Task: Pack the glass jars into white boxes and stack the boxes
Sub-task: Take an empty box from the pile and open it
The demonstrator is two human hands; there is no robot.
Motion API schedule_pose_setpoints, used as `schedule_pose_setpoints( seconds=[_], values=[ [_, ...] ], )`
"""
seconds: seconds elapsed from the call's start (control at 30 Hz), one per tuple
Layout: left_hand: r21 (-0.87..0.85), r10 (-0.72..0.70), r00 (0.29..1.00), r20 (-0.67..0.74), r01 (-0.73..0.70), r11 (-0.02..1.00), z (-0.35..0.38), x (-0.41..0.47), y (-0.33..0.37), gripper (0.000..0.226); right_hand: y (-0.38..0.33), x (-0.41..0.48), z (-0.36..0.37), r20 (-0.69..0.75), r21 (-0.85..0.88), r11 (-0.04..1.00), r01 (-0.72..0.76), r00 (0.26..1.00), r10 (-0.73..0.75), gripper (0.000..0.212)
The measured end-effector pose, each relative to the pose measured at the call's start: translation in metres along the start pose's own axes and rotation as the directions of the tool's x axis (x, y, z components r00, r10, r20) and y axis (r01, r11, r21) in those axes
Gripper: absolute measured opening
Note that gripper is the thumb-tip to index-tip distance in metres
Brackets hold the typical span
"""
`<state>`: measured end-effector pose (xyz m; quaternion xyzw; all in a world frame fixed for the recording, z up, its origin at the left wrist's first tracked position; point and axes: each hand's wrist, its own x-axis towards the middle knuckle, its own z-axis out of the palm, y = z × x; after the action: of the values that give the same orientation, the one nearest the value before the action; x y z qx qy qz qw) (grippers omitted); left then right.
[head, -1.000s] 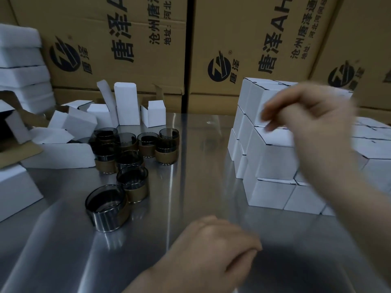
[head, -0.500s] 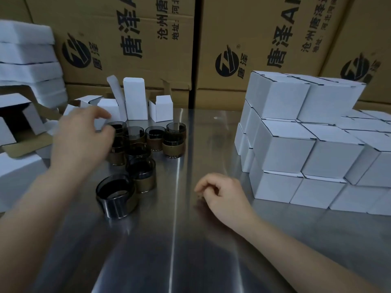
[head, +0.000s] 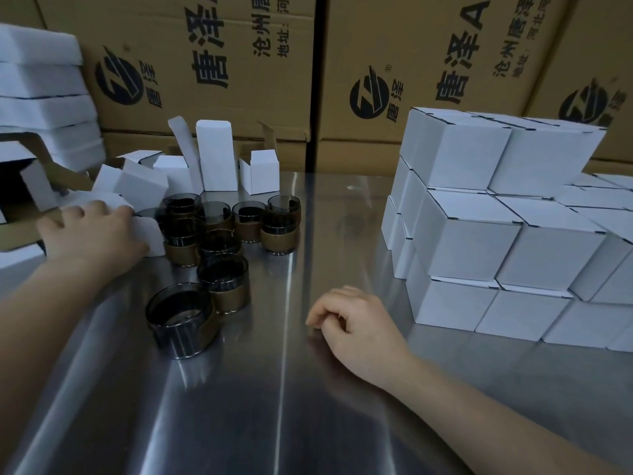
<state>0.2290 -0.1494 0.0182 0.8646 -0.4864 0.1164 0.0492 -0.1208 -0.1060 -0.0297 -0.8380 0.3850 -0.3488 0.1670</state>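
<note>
At the far left a pile of flat white sheets (head: 41,80) leans against the brown cartons (head: 212,46). My left hand (head: 90,233) lies on a folded white box (head: 150,234), fingers (head: 73,211) close together across its top; I cannot tell whether my thumb grips it from below. Just right of that box the glass jars (head: 219,234) stand in a cluster on the counter (head: 274,406), dark glass with tan bands, some stacked in twos. The nearest jar (head: 180,320) sits tilted at the front. Behind the cluster, open white boxes (head: 215,156) stand upright with flaps raised. My right hand (head: 356,323) rests on the bare counter, fingers loosely curled under and holding nothing. At the right the closed white boxes (head: 479,231) are stacked three layers high, well apart from the jars.
</note>
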Motion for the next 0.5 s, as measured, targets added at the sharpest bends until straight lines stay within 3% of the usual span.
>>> schedule_pose_setpoints(
  seconds=[0.23, 0.5],
  values=[
    [-0.027, 0.091, 0.984, -0.153, -0.097, 0.995, 0.003, -0.005, -0.007, 0.030, 0.000, 0.000, 0.000, 0.008, -0.010, 1.000, -0.001, 1.000, 0.001, 0.028],
    [-0.180, 0.110, 0.945, -0.309, -0.171, 0.969, 0.010, -0.023, -0.012, 0.016, -0.002, -0.001, -0.002, 0.036, -0.008, 1.000, -0.019, 0.999, 0.019, 0.029]
  ],
)
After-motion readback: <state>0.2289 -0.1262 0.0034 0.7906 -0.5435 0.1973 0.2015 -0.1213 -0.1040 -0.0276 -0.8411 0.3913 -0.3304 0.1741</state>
